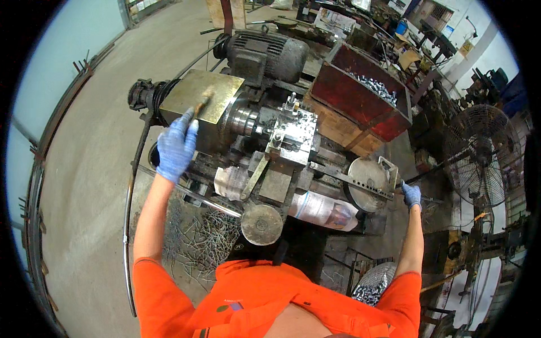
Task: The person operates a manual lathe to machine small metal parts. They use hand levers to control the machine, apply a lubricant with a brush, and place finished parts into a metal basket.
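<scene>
My left hand (177, 145), in a blue glove, reaches over the front edge of a brass-coloured plate (194, 89) on the lathe's headstock, fingers stretched out. A blurred brown streak lies by its fingertips; I cannot tell whether it is an object or a mark. At the far right, my right hand (411, 194), also gloved, is closed round the end of a handle beside a large round handwheel (367, 183). Between my hands is the lathe's spindle chuck (243, 120), facing a shiny metal tool block (294, 135). A smaller round wheel (261, 224) is nearest my body.
An electric motor (270, 53) stands behind the lathe. Right of it, a red bin (358, 90) holds small metal parts. Metal shavings (211, 242) litter the floor, a basket of parts (375, 281) sits by my right arm, and a caged fan (482, 152) stands right.
</scene>
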{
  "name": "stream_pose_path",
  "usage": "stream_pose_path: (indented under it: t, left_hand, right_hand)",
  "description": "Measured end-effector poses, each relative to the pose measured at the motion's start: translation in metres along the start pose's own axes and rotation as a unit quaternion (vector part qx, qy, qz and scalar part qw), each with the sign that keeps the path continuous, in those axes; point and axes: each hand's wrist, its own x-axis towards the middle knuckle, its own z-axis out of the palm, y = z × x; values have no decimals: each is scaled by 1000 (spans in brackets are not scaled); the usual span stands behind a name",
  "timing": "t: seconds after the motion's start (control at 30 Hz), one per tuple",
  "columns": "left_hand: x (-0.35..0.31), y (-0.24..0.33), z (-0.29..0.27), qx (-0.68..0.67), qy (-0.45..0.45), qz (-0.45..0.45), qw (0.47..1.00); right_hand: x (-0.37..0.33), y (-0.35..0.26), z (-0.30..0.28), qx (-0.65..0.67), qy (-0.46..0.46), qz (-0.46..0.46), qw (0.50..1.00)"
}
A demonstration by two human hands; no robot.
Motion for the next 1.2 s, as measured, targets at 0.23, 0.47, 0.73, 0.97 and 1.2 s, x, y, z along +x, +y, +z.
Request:
stream_pose_path:
  t: [0.23, 0.47, 0.73, 0.97, 1.2]
  left_hand:
    - [-24, 66, 38, -104, -109, 65, 986]
    - [-25, 67, 74, -62, -157, 101, 981]
    - [-35, 50, 65, -21, -254, 61, 965]
    - [-14, 67, 47, -90, -142, 48, 985]
    - [-21, 68, 71, -91, -174, 37, 980]
  right_hand:
    - [-35, 14, -11, 9, 39, -18, 999]
    - [-83, 9, -8, 162, 14, -69, 984]
    - [-112, -3, -5, 174, 51, -86, 980]
    - [-115, 15, -9, 214, 41, -68, 974]
    - [-129, 21, -12, 221, -4, -64, 973]
